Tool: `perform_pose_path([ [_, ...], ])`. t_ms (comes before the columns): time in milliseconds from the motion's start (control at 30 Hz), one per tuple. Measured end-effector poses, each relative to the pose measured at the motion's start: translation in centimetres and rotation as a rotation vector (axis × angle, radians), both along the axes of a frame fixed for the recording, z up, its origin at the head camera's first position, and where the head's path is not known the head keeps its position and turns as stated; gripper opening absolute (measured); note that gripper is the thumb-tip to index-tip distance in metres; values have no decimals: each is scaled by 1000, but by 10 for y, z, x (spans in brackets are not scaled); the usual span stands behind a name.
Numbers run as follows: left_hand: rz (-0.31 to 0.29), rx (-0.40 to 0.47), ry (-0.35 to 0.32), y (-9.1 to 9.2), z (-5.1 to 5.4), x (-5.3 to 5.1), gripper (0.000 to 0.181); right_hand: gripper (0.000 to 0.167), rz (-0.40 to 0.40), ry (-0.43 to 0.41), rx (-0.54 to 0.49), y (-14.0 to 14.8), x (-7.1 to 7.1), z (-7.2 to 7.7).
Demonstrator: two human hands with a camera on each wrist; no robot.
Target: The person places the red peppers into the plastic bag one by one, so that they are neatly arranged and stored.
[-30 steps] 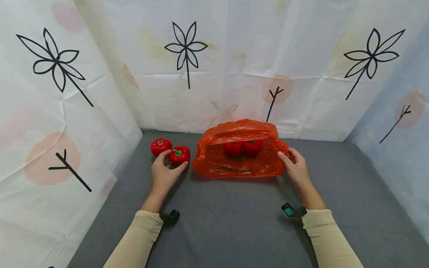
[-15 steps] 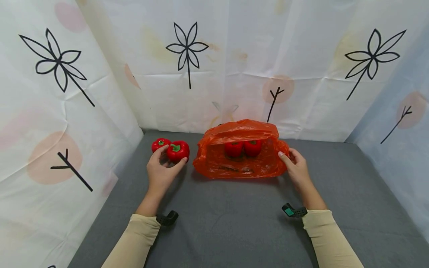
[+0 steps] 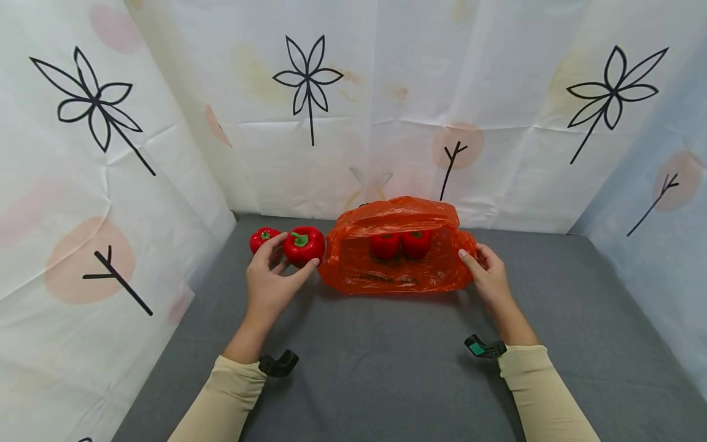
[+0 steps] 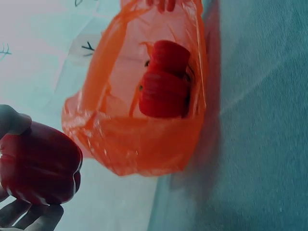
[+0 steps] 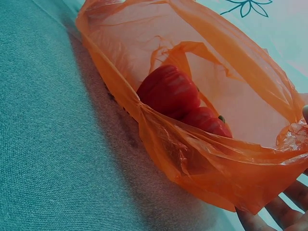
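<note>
A: Grip status?

B: Left grip [image 3: 270, 281] clamped on the held pepper [image 3: 305, 247], fingers one side, thumb the other. Right grip [image 3: 488, 276] pinches the orange bag [image 3: 394, 215] at its right edge.

A: Where's the held pepper exactly?

B: Outside the bag, just beside its left end. Looks lifted clear of the tabletop [image 3: 381, 368]. Can't tell if it touches the plastic.

A: Why pinch the edge?

B: My read: film that limp would sag shut, so the pinch likely braces the mouth, which gapes toward the person. Side-on grasp on the pepper makes sense too: widest part, stem out of the way.

A: Contents?

B: Left bagged pepper [image 3: 383, 247] and right bagged pepper [image 3: 416, 244], side by side, apparently touching. Their weight probably helps anchor the bag. Spare pepper [image 3: 263, 236] sits outside, beyond the left grip.

A: Materials?

B: Bag: thin, translucent, crinkled, shiny along the folds. Dark print low on it, unreadable. Peppers: glossy red, blocky, lobed, smooth; green stem on the held one. Smooth skin could slip under a light hold. Tabletop: matte grey, fine ribbed weave up close.
</note>
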State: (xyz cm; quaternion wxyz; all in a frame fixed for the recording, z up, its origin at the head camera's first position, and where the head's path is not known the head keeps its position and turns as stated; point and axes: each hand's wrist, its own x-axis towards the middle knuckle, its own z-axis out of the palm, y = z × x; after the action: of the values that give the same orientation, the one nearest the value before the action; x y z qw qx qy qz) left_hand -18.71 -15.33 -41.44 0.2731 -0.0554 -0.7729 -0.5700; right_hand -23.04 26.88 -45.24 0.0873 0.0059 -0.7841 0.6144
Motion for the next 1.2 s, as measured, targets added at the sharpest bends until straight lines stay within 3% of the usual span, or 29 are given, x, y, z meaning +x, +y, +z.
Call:
perform_pose_path([
  [200,-78,-10,-5,12,7,6,71,45,0,1,-6,1,-1,0],
  [600,-206,-45,25,40,4,7,68,47,-2,-6,-11,0,-1,1],
  [933,-321,-1,15,73,-6,3,69,47,2,2,-1,-1,1,3],
  [1200,-404,12,11,98,-18,-7,69,49,3,3,-3,-2,2,4],
])
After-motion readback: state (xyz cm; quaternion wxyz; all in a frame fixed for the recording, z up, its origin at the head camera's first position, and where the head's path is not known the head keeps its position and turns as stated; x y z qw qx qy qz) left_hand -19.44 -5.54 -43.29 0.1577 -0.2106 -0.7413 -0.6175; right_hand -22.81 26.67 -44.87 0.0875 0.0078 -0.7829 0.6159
